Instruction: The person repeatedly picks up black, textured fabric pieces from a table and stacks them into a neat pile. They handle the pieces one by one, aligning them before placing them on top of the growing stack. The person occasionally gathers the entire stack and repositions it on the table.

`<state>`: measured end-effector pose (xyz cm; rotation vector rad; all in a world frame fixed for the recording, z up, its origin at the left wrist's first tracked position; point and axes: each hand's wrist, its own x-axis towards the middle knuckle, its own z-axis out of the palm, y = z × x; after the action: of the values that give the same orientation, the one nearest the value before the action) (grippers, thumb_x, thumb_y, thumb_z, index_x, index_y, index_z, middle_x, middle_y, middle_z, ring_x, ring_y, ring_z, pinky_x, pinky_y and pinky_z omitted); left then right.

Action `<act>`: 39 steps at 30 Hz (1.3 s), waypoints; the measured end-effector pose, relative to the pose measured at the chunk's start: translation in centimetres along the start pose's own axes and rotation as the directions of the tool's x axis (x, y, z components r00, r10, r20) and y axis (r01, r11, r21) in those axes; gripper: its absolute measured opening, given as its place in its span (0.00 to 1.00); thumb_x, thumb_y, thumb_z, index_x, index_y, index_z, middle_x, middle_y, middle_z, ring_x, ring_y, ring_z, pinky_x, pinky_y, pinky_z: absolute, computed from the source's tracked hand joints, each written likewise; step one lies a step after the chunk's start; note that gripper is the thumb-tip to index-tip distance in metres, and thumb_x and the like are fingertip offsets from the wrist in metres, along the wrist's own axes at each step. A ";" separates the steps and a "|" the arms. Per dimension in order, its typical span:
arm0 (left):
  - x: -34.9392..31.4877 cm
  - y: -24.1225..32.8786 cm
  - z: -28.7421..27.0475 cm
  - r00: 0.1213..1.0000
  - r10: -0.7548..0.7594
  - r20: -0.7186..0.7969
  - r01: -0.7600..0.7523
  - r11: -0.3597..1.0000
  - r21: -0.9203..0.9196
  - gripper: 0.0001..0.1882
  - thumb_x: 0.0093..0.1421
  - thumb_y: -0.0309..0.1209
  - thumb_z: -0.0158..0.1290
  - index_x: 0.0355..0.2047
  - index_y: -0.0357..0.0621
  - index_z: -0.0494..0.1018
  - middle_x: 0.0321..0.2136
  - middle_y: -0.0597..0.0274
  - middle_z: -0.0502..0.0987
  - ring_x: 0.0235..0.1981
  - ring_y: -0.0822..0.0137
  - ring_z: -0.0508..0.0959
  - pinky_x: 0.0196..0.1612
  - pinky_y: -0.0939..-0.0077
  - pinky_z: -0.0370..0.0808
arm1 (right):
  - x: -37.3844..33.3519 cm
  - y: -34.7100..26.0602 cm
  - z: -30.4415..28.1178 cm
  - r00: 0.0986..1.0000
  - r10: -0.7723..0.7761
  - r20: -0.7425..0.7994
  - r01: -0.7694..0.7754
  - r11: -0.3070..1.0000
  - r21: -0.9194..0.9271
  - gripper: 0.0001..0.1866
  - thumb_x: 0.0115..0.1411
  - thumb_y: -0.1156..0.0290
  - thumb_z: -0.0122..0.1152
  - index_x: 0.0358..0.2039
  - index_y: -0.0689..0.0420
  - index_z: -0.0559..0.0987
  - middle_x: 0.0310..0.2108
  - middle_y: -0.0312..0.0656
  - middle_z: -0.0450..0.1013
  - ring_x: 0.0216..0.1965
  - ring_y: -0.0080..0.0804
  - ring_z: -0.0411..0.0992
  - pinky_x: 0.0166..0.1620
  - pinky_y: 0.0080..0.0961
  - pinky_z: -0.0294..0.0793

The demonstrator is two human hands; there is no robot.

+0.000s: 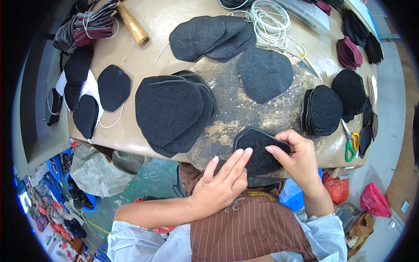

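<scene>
A black, rounded fabric piece (258, 148) with a stitched pattern lies at the near edge of a worn round board (224, 135). My right hand (302, 160) pinches its right edge between thumb and fingers. With fingers stretched out, my left hand (221, 185) rests its fingertips against the piece's left side. Left of it sits a pile of larger patterned black pieces (170, 111), some edges fanned out. Beyond my hands, a single textured black piece (266, 75) lies flat on the board. A stack of small black pieces (322, 110) stands at the board's right.
Scissors (350, 146) with green and orange handles lie at the table's right. At the back are overlapping black pieces (211, 37), a coil of white cord (270, 19) and a wooden handle (133, 24). Bundled grey and maroon strips (87, 28) sit at the far left.
</scene>
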<state>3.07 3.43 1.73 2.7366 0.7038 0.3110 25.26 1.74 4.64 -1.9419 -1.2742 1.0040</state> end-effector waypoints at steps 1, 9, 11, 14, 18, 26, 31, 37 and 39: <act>0.3 0.1 0.0 1.000 -0.016 0.010 0.016 0.999 -0.043 0.22 0.49 0.50 0.58 0.32 0.46 0.68 0.62 0.53 0.62 0.58 0.62 0.67 0.60 0.53 0.46 | 0.0 0.0 -0.2 0.999 0.022 -0.024 -0.024 0.997 -0.070 0.09 0.51 0.73 0.68 0.29 0.62 0.76 0.24 0.42 0.74 0.24 0.30 0.74 0.29 0.24 0.72; 5.1 -1.6 -1.3 0.965 -0.203 -0.167 0.141 0.936 -0.321 0.27 0.40 0.45 0.68 0.35 0.44 0.69 0.57 0.52 0.69 0.44 0.56 0.71 0.47 0.60 0.60 | -1.0 0.1 -1.6 0.946 -0.309 -0.097 0.273 0.922 -0.274 0.10 0.46 0.75 0.70 0.26 0.58 0.76 0.35 0.45 0.73 0.32 0.38 0.73 0.32 0.29 0.72; 4.7 -1.8 -2.5 0.945 -0.189 -0.266 0.096 0.940 -0.327 0.28 0.43 0.35 0.69 0.42 0.42 0.69 0.54 0.46 0.70 0.43 0.59 0.74 0.46 0.63 0.66 | -1.7 0.5 -2.1 0.844 -0.523 -0.119 0.490 0.842 -0.224 0.11 0.44 0.77 0.71 0.25 0.57 0.76 0.38 0.46 0.74 0.36 0.39 0.74 0.35 0.28 0.73; 3.0 -1.3 -1.1 0.946 -0.320 -0.046 0.159 0.586 -0.795 0.28 0.47 0.23 0.67 0.47 0.39 0.67 0.49 0.45 0.72 0.41 0.64 0.77 0.44 0.72 0.73 | -2.7 1.5 -1.4 0.856 -0.492 -0.160 0.507 0.859 0.068 0.14 0.43 0.80 0.72 0.29 0.58 0.76 0.32 0.43 0.78 0.33 0.37 0.77 0.35 0.25 0.76; 2.9 -1.2 -3.3 0.866 -0.437 -0.242 0.126 0.660 -0.741 0.24 0.49 0.22 0.64 0.47 0.37 0.70 0.41 0.52 0.77 0.41 0.66 0.78 0.45 0.75 0.75 | -2.5 1.1 -3.3 0.874 -0.433 -0.220 0.443 0.897 -0.007 0.17 0.45 0.80 0.71 0.36 0.60 0.76 0.26 0.41 0.77 0.28 0.32 0.77 0.32 0.24 0.76; 4.5 -7.4 -8.4 0.733 -0.383 -0.562 0.439 0.898 -0.039 0.26 0.53 0.19 0.57 0.53 0.38 0.67 0.56 0.44 0.66 0.58 0.52 0.66 0.59 0.61 0.63 | 4.0 4.4 -12.1 0.950 -0.218 -0.223 0.080 0.861 -0.502 0.23 0.52 0.71 0.66 0.48 0.63 0.73 0.46 0.51 0.70 0.48 0.46 0.69 0.51 0.33 0.68; 0.7 -0.8 -4.0 0.969 -0.165 -0.182 0.138 0.978 -0.155 0.32 0.40 0.27 0.66 0.50 0.47 0.71 0.60 0.39 0.57 0.59 0.42 0.61 0.58 0.51 0.60 | 2.9 1.6 -9.8 0.855 -0.365 -0.368 0.034 0.749 -0.662 0.16 0.53 0.73 0.65 0.42 0.63 0.74 0.37 0.49 0.72 0.39 0.46 0.72 0.43 0.31 0.70; -3.0 1.4 0.6 0.979 -0.176 -0.106 0.159 0.975 -0.154 0.33 0.41 0.36 0.67 0.51 0.54 0.73 0.60 0.27 0.49 0.59 0.40 0.56 0.57 0.46 0.57 | -0.9 -3.1 -6.7 0.957 -0.178 -0.231 0.216 0.964 0.153 0.08 0.54 0.79 0.64 0.33 0.61 0.72 0.29 0.31 0.69 0.33 0.16 0.66 0.37 0.16 0.67; -3.3 1.3 0.6 0.979 -0.181 -0.095 0.166 0.975 -0.148 0.33 0.41 0.37 0.67 0.51 0.55 0.74 0.60 0.28 0.50 0.59 0.41 0.57 0.56 0.47 0.57 | -0.6 -1.6 -4.4 0.995 -0.082 0.049 0.065 0.956 0.288 0.09 0.53 0.79 0.65 0.33 0.60 0.72 0.30 0.30 0.68 0.34 0.15 0.65 0.38 0.15 0.67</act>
<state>0.98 0.50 1.15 2.5211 0.9085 0.4527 28.00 1.42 8.43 -1.6441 -1.1527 1.1476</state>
